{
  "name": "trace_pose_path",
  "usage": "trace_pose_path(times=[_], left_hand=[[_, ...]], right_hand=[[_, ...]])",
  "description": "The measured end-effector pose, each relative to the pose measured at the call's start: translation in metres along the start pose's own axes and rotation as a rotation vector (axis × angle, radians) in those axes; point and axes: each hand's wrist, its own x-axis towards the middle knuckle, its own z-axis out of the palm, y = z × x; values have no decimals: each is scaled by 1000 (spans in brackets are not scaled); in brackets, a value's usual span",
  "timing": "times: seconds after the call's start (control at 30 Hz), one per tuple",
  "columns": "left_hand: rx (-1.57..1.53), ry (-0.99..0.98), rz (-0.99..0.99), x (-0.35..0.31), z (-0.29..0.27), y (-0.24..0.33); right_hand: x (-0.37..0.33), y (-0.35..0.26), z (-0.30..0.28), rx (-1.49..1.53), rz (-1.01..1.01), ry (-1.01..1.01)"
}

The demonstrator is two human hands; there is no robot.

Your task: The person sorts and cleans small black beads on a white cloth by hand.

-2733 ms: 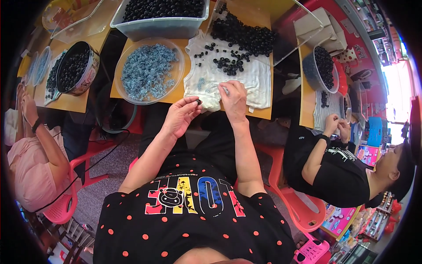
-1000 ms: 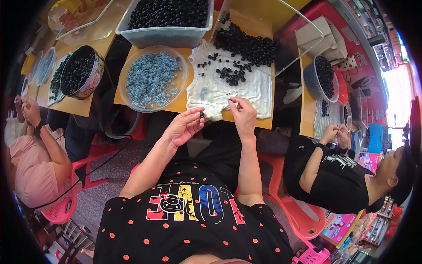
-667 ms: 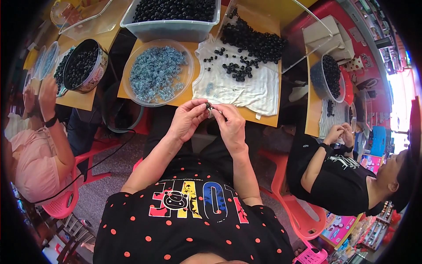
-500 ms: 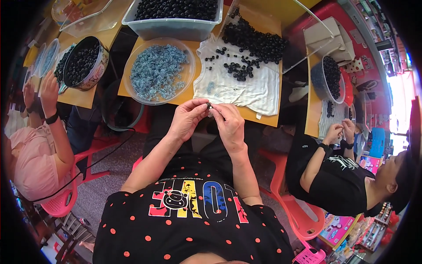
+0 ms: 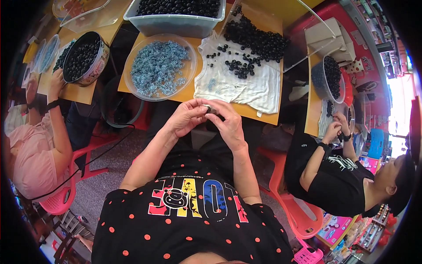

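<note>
My left hand (image 5: 185, 119) and my right hand (image 5: 227, 126) meet just in front of the table edge, fingertips pinched together. Between them is a small black round part (image 5: 208, 109), mostly hidden by the fingers, with something pale at its top. Beyond the hands lies a white cloth (image 5: 259, 94). Loose black round parts (image 5: 241, 69) are scattered over it, with a larger heap of black parts (image 5: 255, 42) at its far side. A few small clear bluish pieces (image 5: 212, 84) rest at the cloth's left. More clear bluish pieces (image 5: 158, 66) fill a round clear tray (image 5: 192, 72).
A clear bin (image 5: 176, 29) of black parts stands at the back. To the left, a co-worker's hand (image 5: 56, 83) is beside a patterned tub (image 5: 94, 70) of black parts. Another person (image 5: 347, 176) sits at the right, near a clear tub (image 5: 320, 81). Red chairs (image 5: 281, 185) flank me.
My right fingers have curled over the black part, covering more of it. The left co-worker's raised hand has dropped to the patterned tub.
</note>
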Motion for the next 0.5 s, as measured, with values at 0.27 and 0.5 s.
trace_pose_path(times=[0.27, 0.5], left_hand=[[4, -104, -159, -4, -7, -3], [-26, -31, -224, -5, -3, -16]], right_hand=[[-20, 7, 5, -59, -124, -12], [-41, 17, 15, 56, 17, 110]])
